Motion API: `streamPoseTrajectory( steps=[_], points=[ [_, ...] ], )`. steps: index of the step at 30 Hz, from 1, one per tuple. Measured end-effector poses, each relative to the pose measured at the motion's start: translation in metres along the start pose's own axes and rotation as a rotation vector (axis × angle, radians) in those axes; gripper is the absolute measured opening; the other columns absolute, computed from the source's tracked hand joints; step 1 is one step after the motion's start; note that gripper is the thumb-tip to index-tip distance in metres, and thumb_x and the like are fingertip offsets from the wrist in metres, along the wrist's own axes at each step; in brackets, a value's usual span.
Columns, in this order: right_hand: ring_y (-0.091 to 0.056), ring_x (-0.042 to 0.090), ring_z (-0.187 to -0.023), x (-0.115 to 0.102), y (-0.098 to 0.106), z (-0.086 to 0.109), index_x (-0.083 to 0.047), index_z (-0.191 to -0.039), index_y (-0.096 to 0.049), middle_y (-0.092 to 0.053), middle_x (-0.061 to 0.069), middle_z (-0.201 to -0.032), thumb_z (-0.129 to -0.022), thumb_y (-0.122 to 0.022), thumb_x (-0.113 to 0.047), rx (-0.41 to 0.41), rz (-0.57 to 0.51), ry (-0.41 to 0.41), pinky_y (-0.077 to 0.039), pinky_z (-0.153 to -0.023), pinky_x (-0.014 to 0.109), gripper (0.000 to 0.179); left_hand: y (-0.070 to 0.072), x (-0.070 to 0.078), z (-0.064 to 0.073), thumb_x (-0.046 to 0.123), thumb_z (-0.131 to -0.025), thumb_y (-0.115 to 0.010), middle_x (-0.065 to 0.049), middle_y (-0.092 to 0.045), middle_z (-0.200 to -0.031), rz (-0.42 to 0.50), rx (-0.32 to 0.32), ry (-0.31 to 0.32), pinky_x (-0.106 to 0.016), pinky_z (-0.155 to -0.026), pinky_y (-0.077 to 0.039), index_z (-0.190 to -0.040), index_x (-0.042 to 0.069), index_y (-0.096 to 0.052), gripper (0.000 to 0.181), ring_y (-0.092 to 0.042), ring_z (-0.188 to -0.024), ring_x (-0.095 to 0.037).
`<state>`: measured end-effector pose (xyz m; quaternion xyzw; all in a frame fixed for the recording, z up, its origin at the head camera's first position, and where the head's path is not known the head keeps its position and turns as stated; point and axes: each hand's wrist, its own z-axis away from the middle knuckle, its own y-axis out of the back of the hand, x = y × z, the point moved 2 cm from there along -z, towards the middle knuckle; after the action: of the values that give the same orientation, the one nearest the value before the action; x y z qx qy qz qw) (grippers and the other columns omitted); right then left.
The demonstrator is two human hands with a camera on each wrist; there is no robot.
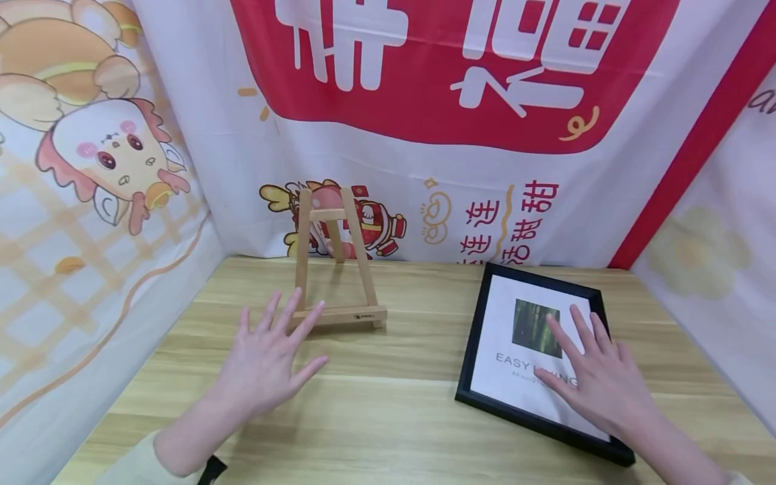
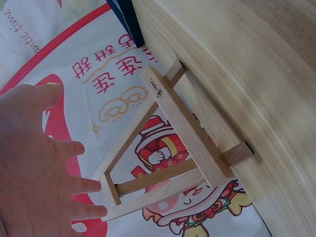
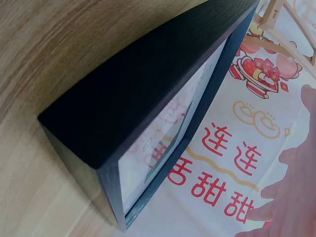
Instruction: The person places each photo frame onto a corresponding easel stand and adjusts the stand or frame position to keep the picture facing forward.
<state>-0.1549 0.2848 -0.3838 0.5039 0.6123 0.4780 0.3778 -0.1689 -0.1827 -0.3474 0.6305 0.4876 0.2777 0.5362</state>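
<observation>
A small wooden easel [image 1: 332,315] stands upright at the back left of the table, its lower ledge facing me. My left hand [image 1: 267,360] hovers in front of it with fingers spread, holding nothing. In the left wrist view the easel [image 2: 185,128] is seen apart from the left hand [image 2: 39,163]. A black picture frame [image 1: 475,337] lies flat on the right, with a white sheet bearing a green picture and printed letters. Over its right part my right hand [image 1: 600,374] is spread and empty. The right wrist view shows the frame's thick black edge [image 3: 143,84] beside the right hand [image 3: 291,182].
The light wooden table [image 1: 376,417] runs back to a white cloth backdrop [image 1: 376,155] with red and cartoon prints. Patterned cloth [image 1: 79,222] hangs along the left side, and more pale cloth [image 1: 715,289] along the right. A black strap end [image 1: 212,469] shows by the left wrist.
</observation>
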Motion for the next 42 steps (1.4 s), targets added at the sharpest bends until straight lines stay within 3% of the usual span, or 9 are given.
streamPoseTrajectory(
  steps=[12,19,27,38,42],
  points=[
    [0.0,0.044,-0.144,0.004,0.002,-0.005,-0.021,-0.157,-0.017,-0.006,0.02,-0.16,-0.085,-0.055,-0.067,0.039,0.03,0.021,-0.023,-0.096,0.079,0.093,0.004,-0.003,-0.007,0.067,-0.093,-0.039,-0.017,-0.012,-0.159,0.004,0.007,0.008,-0.074,-0.104,-0.01,-0.157,0.025,-0.017,0.079,-0.014,-0.142,-0.045],
    [-0.008,0.048,-0.141,0.009,0.005,-0.01,-0.021,-0.157,-0.017,-0.009,0.024,-0.158,-0.083,-0.058,-0.066,0.038,0.047,0.003,-0.027,-0.095,0.077,0.095,0.005,-0.002,-0.017,0.072,-0.093,-0.029,-0.016,-0.012,-0.159,0.014,-0.004,0.007,-0.074,-0.104,-0.008,-0.157,0.027,-0.014,0.08,-0.013,-0.142,-0.045],
    [-0.013,0.051,-0.138,0.022,0.008,-0.014,-0.023,-0.158,-0.008,-0.007,0.025,-0.158,-0.085,-0.053,-0.069,0.038,0.041,-0.021,-0.025,-0.095,0.078,0.098,0.005,0.014,-0.037,0.075,-0.091,-0.022,-0.012,-0.004,-0.16,0.036,-0.032,-0.028,-0.072,-0.105,-0.006,-0.157,0.029,-0.012,0.08,-0.009,-0.143,-0.042],
    [-0.011,0.051,-0.139,0.04,0.012,-0.013,-0.021,-0.158,-0.006,-0.001,0.023,-0.159,-0.086,-0.053,-0.068,0.029,0.036,-0.045,-0.024,-0.094,0.078,0.098,0.008,0.039,-0.071,0.071,-0.091,-0.039,-0.012,-0.011,-0.161,0.08,0.0,-0.086,-0.072,-0.106,-0.008,-0.156,0.03,-0.019,0.08,-0.012,-0.144,-0.042],
    [-0.012,0.052,-0.138,0.045,0.013,-0.011,-0.022,-0.157,-0.003,0.001,0.023,-0.159,-0.086,-0.052,-0.069,0.019,0.039,-0.064,-0.024,-0.094,0.079,0.098,0.009,0.048,-0.082,0.071,-0.09,-0.04,-0.013,-0.013,-0.16,0.063,0.017,-0.126,-0.072,-0.106,-0.012,-0.156,0.029,-0.021,0.08,-0.015,-0.143,-0.042]
  ],
)
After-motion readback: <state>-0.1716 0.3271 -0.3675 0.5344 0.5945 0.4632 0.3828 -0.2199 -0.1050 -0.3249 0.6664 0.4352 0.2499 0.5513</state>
